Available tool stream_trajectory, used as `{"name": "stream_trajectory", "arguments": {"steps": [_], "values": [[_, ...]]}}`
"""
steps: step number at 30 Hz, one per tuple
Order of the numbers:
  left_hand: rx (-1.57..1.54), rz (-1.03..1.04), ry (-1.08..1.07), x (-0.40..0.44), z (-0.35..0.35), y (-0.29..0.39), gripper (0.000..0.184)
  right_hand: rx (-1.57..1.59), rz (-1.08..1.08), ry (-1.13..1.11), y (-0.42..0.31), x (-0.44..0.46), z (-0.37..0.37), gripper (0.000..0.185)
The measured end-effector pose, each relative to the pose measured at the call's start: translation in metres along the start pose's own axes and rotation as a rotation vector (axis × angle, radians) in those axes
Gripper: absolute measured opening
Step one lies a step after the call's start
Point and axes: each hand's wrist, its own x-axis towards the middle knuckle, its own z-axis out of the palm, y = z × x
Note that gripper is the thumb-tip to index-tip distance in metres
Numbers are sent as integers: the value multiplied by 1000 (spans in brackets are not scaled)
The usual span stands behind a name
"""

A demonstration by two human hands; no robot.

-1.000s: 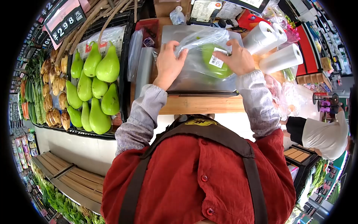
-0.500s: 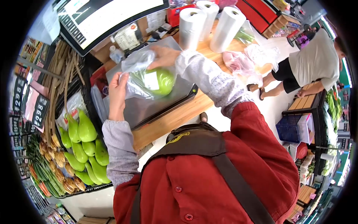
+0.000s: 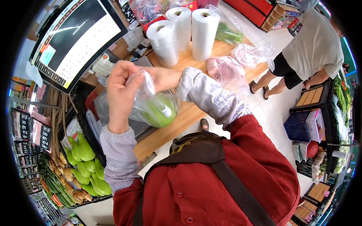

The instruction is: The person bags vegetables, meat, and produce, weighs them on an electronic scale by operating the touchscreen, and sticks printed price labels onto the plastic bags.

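A round green gourd (image 3: 160,113) hangs inside a clear plastic bag (image 3: 140,104), with a white label on its right side. My left hand (image 3: 121,90) is closed on the gathered top of the bag. Against it, my right hand (image 3: 162,78) also grips the twisted neck of the bag; its fingers are partly hidden behind the left hand and the plastic. The bagged gourd is held above the front edge of the scale plate (image 3: 145,130) and the wooden counter (image 3: 184,113).
Plastic bag rolls (image 3: 205,35) stand at the counter's back, beside bagged greens (image 3: 230,34) and a pink bag (image 3: 225,69). A monitor (image 3: 79,41) rises at upper left. Gourds (image 3: 85,165) fill a crate at left. A person (image 3: 311,45) bends over a right-hand shelf.
Both hands have come together and lifted the bagged gourd closer to me. The bag's top, earlier spread loosely, is now gathered. The view has shifted, showing more of the monitor.
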Motion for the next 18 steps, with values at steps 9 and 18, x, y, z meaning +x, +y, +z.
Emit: {"name": "stream_trajectory", "arguments": {"steps": [9, 18], "values": [[3, 42, -247, 37, 98, 2, 13, -484, -24, 277, -72, -95, -33, 15], [-40, -141, 34, 25, 95, -62, 8, -613, 97, 867, -134, -181, -110, 27]]}}
